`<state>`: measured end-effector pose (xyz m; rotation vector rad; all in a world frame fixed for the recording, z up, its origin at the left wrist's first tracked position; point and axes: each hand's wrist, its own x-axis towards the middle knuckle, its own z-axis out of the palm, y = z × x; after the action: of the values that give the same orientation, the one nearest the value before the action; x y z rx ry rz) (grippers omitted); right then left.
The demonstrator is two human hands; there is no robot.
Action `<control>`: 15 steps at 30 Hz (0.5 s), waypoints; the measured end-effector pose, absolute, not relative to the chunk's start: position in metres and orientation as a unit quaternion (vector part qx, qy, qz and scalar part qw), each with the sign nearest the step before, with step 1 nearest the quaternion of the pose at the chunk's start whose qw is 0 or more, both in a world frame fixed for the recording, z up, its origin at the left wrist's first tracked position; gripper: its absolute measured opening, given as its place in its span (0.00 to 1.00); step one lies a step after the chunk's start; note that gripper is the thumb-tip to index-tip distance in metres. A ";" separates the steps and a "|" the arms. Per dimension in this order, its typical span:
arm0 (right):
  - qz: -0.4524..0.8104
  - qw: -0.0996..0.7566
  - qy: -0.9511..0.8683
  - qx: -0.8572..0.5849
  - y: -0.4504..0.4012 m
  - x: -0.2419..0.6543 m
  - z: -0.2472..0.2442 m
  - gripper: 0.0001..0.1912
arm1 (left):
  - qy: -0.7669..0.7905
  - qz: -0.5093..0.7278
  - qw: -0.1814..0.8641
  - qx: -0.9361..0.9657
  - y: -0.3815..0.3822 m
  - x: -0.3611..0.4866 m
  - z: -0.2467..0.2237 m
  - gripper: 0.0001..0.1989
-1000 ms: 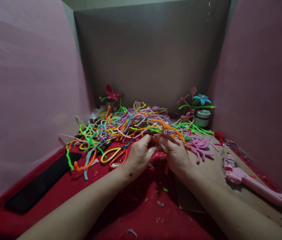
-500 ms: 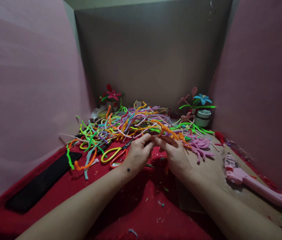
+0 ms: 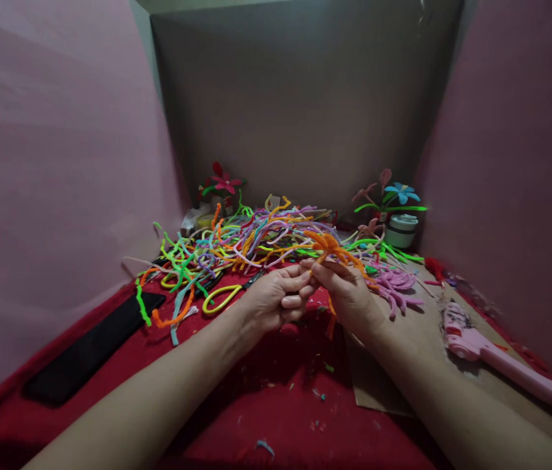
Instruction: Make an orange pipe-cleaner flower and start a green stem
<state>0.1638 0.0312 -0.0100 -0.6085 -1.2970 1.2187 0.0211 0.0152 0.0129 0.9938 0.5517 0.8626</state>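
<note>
The left hand (image 3: 283, 295) and right hand (image 3: 349, 297) pinch the orange flower (image 3: 327, 244) by its stem, with a fuzzy heap (image 3: 256, 238) behind, scissors (image 3: 221, 301) near the left wrist, and a pink glue gun (image 3: 494, 359) far right.

Your left hand (image 3: 280, 300) and right hand (image 3: 352, 294) meet at centre above the cloth (image 3: 237, 424), the pipe-cleaner piece (image 3: 327, 244) at their fingertips. Behind your hands, the pipe-cleaner heap (image 3: 256, 236) spans the rear. Scissors (image 3: 230, 302) lie left of your left hand, before the heap; farther left, the flat slab (image 3: 94, 346) lies near the left panel (image 3: 61, 196). On your right, the cardboard sheet (image 3: 383, 391) bears the glue gun (image 3: 506, 365). The pipe-cleaner bundle (image 3: 398, 284) lies beyond your right hand, the jar (image 3: 400, 232) behind it. One flower group (image 3: 227, 183) stands left rear; a second flower group (image 3: 403, 193) stands right rear, apparently behind the jar.
</note>
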 end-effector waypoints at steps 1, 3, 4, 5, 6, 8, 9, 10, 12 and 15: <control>0.529 0.586 -0.558 -0.256 0.033 0.164 -0.011 0.09 | 0.244 0.391 0.763 0.453 0.015 0.021 0.013 0.07; 0.532 0.591 -0.547 -0.262 0.034 0.165 -0.014 0.10 | 0.248 0.392 0.751 0.470 0.013 0.024 0.014 0.06; 0.525 0.600 -0.538 -0.274 0.034 0.165 -0.014 0.10 | 0.269 0.397 0.725 0.495 0.013 0.025 0.013 0.05; 0.511 0.608 -0.533 -0.292 0.033 0.165 -0.015 0.09 | 0.303 0.408 0.678 0.531 0.012 0.027 0.012 0.05; 0.493 0.613 -0.534 -0.310 0.032 0.165 -0.015 0.09 | 0.344 0.428 0.604 0.578 0.011 0.028 0.010 0.05; 0.454 0.611 -0.552 -0.340 0.027 0.164 -0.013 0.08 | 0.412 0.457 0.399 0.680 0.009 0.029 0.005 0.05; 0.437 0.607 -0.566 -0.348 0.024 0.163 -0.012 0.08 | 0.427 0.456 0.298 0.722 0.008 0.029 0.002 0.04; 0.422 0.601 -0.579 -0.353 0.022 0.162 -0.010 0.07 | 0.431 0.445 0.216 0.755 0.008 0.028 -0.001 0.03; 0.396 0.594 -0.601 -0.359 0.018 0.161 -0.008 0.06 | 0.423 0.420 0.136 0.791 0.007 0.027 -0.003 0.06; 0.353 0.589 -0.622 -0.376 0.016 0.159 -0.009 0.06 | 0.422 0.439 0.176 0.773 0.009 0.026 -0.002 0.07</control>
<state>0.1592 0.0164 -0.0086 -0.8751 -1.4490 0.8216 0.0260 0.0095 -0.0016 2.1895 1.1949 1.2435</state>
